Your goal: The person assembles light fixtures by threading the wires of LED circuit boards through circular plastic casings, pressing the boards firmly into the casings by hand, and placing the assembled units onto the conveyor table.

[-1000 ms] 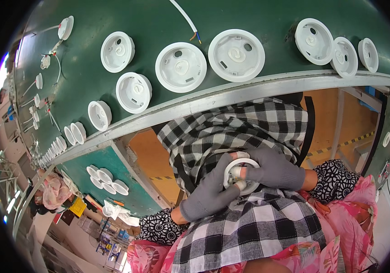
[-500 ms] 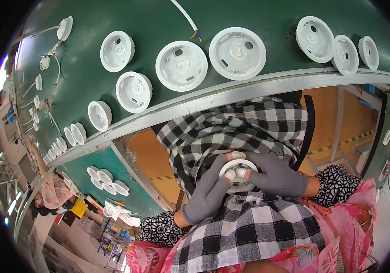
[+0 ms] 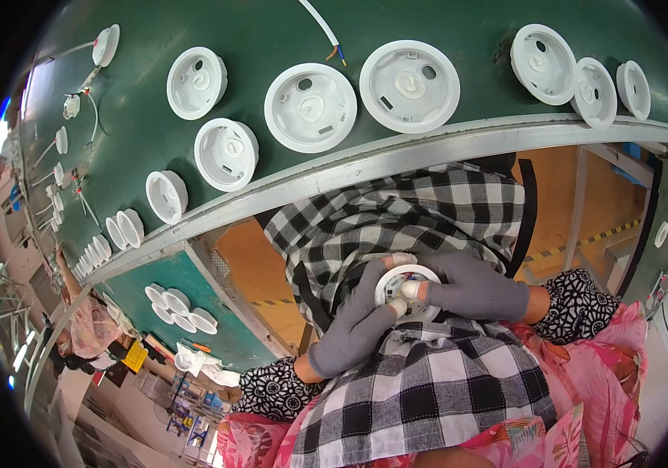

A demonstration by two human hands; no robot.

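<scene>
In my lap, over a black-and-white checked apron [image 3: 427,382], I hold a round white plastic lamp housing [image 3: 410,273]. My left hand [image 3: 359,316], in a grey glove with bare or taped fingertips, grips its left rim, with the thumb on the lower left of the inside. My right hand [image 3: 470,290], gloved the same way, wraps the right side and its thumb presses inside the housing. Small coloured parts, perhaps wires, show near the thumbs, too small to make out. Both hands are closed round the housing.
Several open white housings [image 3: 310,108] stand along the metal edge [image 3: 334,165] of the green table [image 3: 264,31] ahead. A white cable [image 3: 320,22] with bared coloured wires lies at the back. More housings [image 3: 182,310] rest on a lower green surface at left, where another person [image 3: 93,324] is.
My right thumb has shifted slightly and more of the housing's inside shows, with small coloured parts in it. The view has moved a little; both hands still hold the housing.
</scene>
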